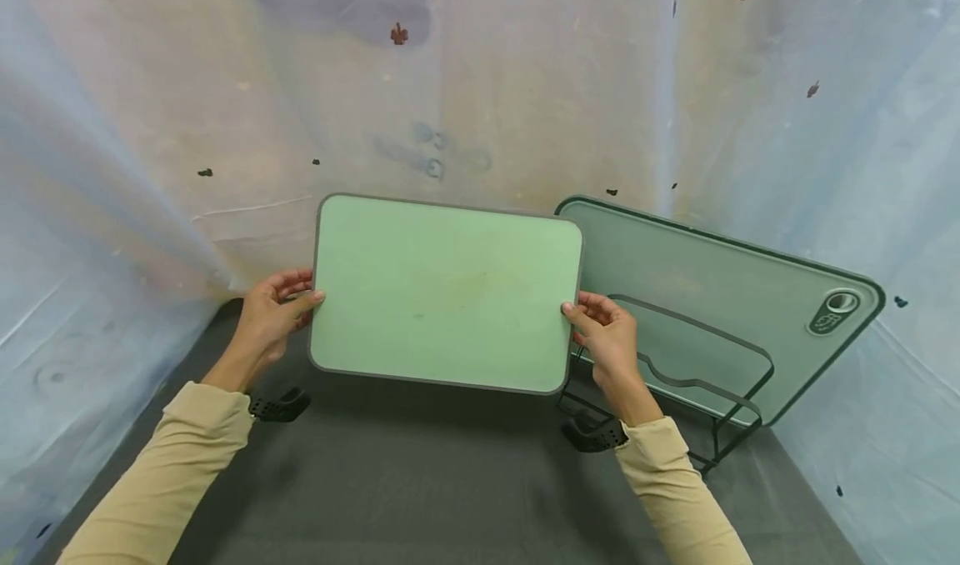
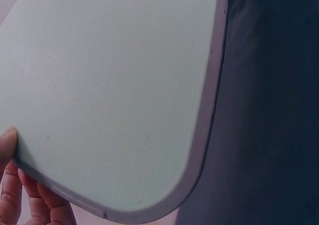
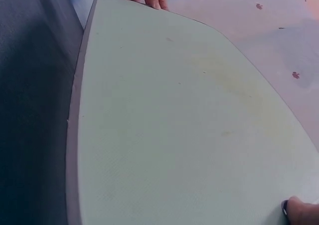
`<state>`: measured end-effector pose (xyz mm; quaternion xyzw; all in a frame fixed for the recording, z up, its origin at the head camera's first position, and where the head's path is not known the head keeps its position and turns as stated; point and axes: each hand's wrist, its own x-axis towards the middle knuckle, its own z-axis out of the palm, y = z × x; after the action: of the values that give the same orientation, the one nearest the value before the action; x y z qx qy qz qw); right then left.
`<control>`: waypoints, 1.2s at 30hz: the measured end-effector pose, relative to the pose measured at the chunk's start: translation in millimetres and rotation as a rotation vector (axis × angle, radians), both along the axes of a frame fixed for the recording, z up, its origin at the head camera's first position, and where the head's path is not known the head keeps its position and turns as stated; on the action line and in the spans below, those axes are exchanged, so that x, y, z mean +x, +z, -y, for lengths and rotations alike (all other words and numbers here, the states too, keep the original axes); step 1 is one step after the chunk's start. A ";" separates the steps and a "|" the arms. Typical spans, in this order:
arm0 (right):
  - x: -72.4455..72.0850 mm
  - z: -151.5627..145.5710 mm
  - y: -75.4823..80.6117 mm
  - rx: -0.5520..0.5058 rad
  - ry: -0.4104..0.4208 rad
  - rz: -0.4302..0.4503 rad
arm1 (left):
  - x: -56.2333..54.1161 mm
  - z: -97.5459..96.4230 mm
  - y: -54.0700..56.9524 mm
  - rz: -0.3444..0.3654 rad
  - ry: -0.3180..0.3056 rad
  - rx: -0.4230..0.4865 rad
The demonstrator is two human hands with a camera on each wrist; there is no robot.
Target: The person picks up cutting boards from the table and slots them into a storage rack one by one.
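A light green cutting board with a grey rim is held up above the dark table, its broad face toward me. My left hand pinches its left edge, thumb on the front and fingers behind. At the opposite edge my right hand grips it the same way. Up close in the left wrist view, the board shows a finely textured face. Faint marks and a yellowish patch appear on the board in the right wrist view, where the right thumb presses its face.
To the right, a larger green cutting board with a handle hole leans in a black wire rack. Dark grey cloth covers the table. Pale plastic sheeting with small leaf marks hangs behind and at both sides.
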<state>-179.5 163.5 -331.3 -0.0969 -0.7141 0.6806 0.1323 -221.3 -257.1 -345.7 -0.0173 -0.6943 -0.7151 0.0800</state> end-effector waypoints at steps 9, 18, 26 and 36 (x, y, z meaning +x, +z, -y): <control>8.7 -17.6 12.6 0.002 -0.014 -0.028 | -2.3 -16.4 13.2 0.012 -0.048 -0.034; 13.7 -31.0 27.8 0.010 -0.061 -0.049 | -10.5 -34.9 24.4 -0.024 -0.064 -0.005; 18.5 -43.7 39.3 -0.025 -0.095 -0.076 | -18.9 -53.5 33.4 -0.037 -0.056 -0.016; 29.8 -63.8 51.1 -0.139 -0.165 -0.118 | -28.9 -80.5 39.2 -0.051 -0.120 -0.046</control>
<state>-149.7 227.2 -280.2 -0.1240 -0.6458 0.7197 0.2226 -250.2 -176.6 -306.5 -0.0788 -0.7059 -0.7019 0.0541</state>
